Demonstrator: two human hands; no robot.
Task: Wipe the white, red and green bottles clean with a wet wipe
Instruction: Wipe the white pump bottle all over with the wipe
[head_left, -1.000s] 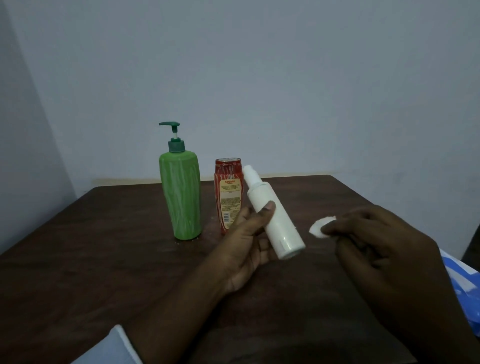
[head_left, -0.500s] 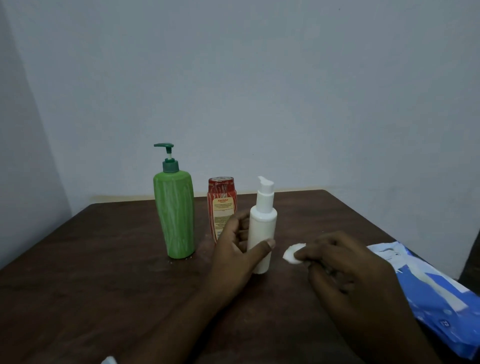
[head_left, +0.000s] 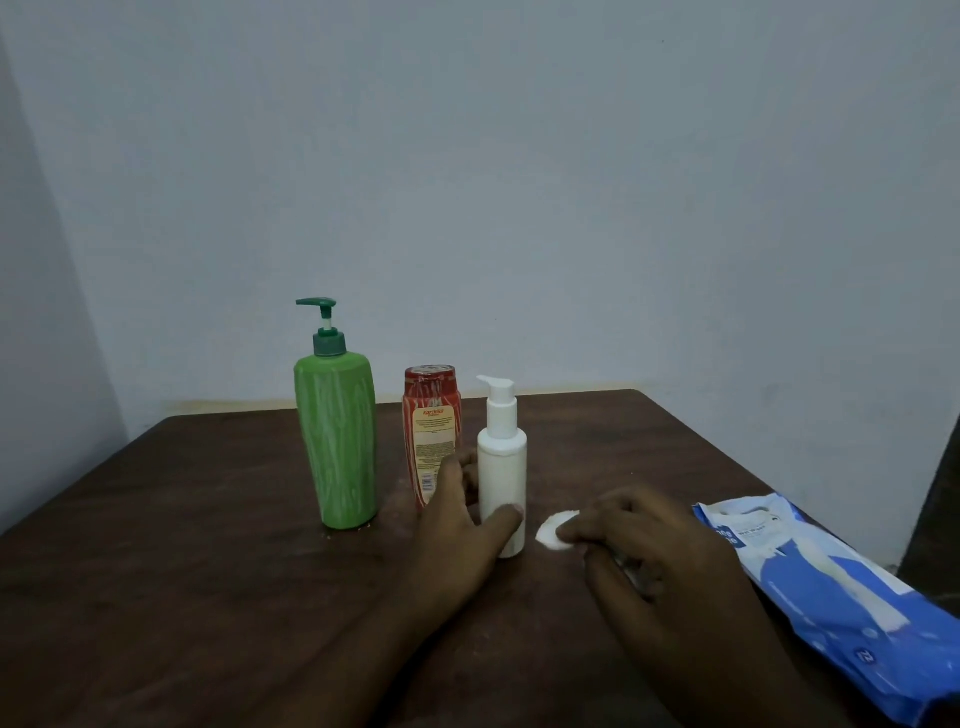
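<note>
Three bottles stand in a row on the dark wooden table (head_left: 182, 571). The tall green pump bottle (head_left: 336, 441) is on the left, the red bottle (head_left: 430, 426) in the middle, the white pump bottle (head_left: 502, 467) on the right, upright. My left hand (head_left: 457, 525) wraps the white bottle's lower part, thumb across its front. My right hand (head_left: 654, 551) rests on the table just right of it, pinching a crumpled white wet wipe (head_left: 553, 530).
A blue and white wet-wipe pack (head_left: 831, 587) lies at the table's right edge. A pale wall rises close behind the table, and another stands to the left.
The white bottle, held tilted above the table a second ago, now stands upright on it beside the red bottle. My right hand has come down to the table with the wipe.
</note>
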